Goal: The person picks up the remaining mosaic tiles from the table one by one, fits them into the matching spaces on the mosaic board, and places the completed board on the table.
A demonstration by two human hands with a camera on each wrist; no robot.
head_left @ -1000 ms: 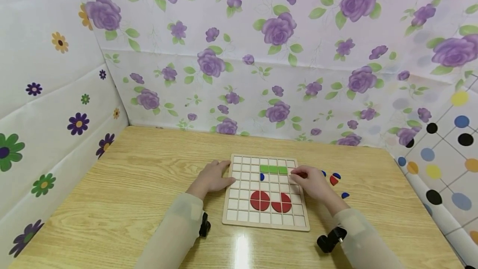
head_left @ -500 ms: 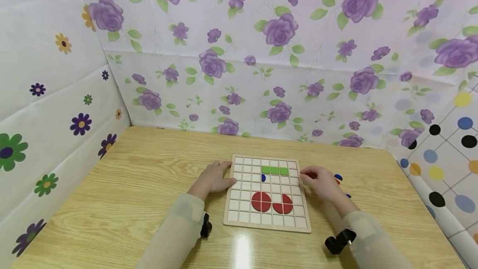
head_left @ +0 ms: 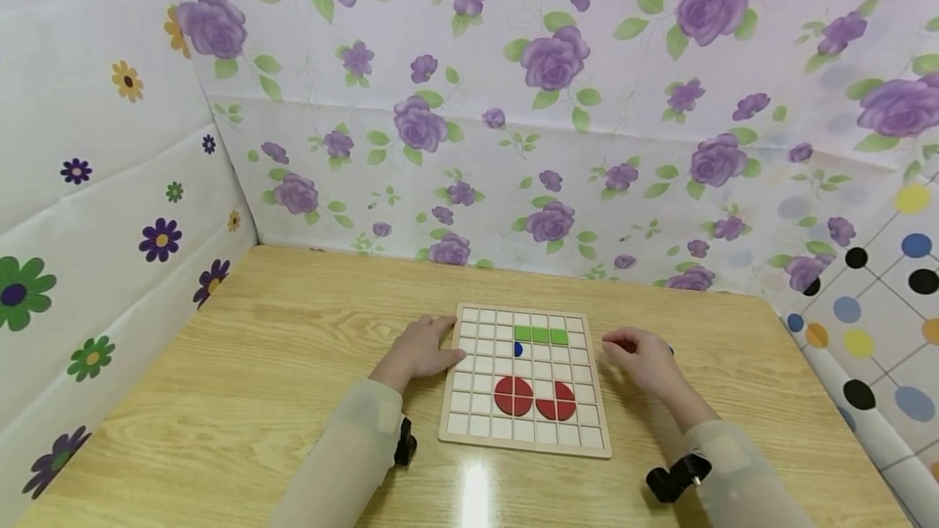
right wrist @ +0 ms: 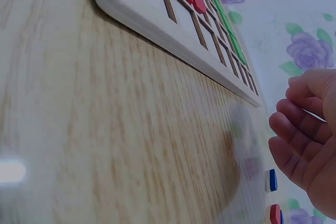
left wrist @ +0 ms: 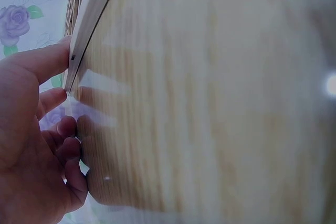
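Note:
A square wooden grid board (head_left: 469, 440) lies flat on the table between my hands. It bears three green squares (head_left: 540, 336) in a row, a small blue half-round piece (head_left: 517, 349) and red quarter-round pieces (head_left: 513, 396). Along the board's left edge my left hand (head_left: 421, 350) touches the frame with spread thumb and index finger. To the right of the board, apart from it, is my right hand (head_left: 645, 358), its fingers loosely bent. The right wrist view shows no piece between them. Near that hand lie loose blue (right wrist: 273, 180) and red (right wrist: 275, 214) pieces, mostly hidden in the head view.
The wooden table (head_left: 330, 292) extends around the board. Flowered cloth (head_left: 440, 104) rises behind it and on the left, and a dotted cloth (head_left: 880, 308) on the right. Black wrist cameras (head_left: 678, 479) sit on both forearms.
My right hand has moved rightward, away from the board's right edge, and now covers most of the loose pieces. My left hand stays at the left edge. The pieces on the board look unchanged.

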